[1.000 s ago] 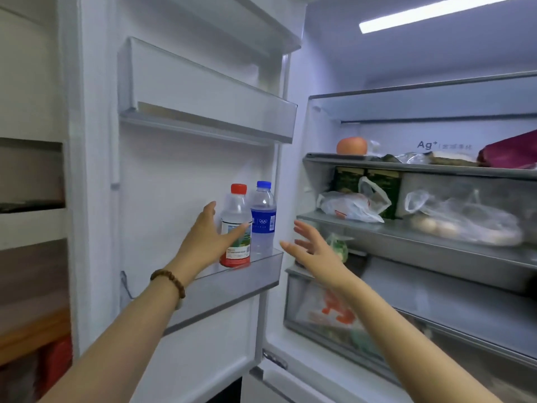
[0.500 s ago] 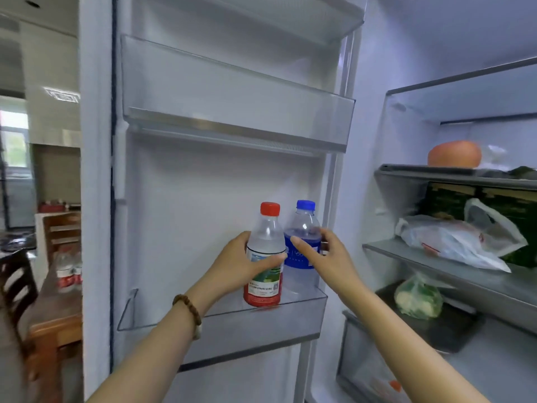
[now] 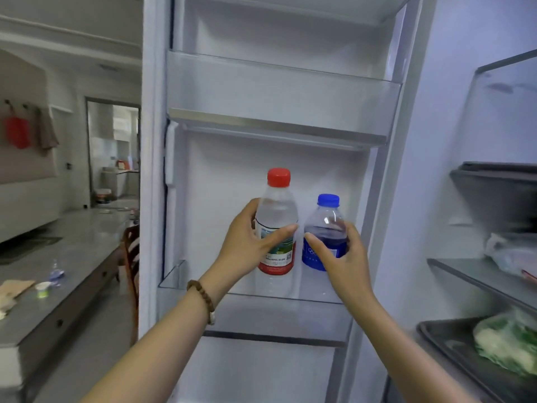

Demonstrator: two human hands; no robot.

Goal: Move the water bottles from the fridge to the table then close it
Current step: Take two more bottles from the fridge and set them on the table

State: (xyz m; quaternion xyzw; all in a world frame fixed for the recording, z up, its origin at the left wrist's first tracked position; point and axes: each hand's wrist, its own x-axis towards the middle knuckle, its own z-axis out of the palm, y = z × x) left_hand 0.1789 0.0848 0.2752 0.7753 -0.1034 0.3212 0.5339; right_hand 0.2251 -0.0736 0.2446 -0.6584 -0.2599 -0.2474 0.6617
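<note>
Two water bottles are held just above the open fridge door's lower shelf (image 3: 279, 312). My left hand (image 3: 250, 245) is wrapped around the red-capped bottle (image 3: 278, 210), which has a red and green label. My right hand (image 3: 338, 254) grips the shorter blue-capped bottle (image 3: 327, 219) with the blue label. Both bottles are upright and raised off the shelf floor. The table (image 3: 72, 257) lies to the left, past the door's edge.
An empty door bin (image 3: 279, 103) hangs above the bottles. The fridge's inner shelves (image 3: 482, 274) with bagged food are at right. On the table stand a small bottle (image 3: 55, 273) and a cup (image 3: 43, 289); a wooden chair (image 3: 130, 257) is beside it.
Both hands have closed on the bottles and lifted them off the door shelf. My view has turned left, so the table and room now show.
</note>
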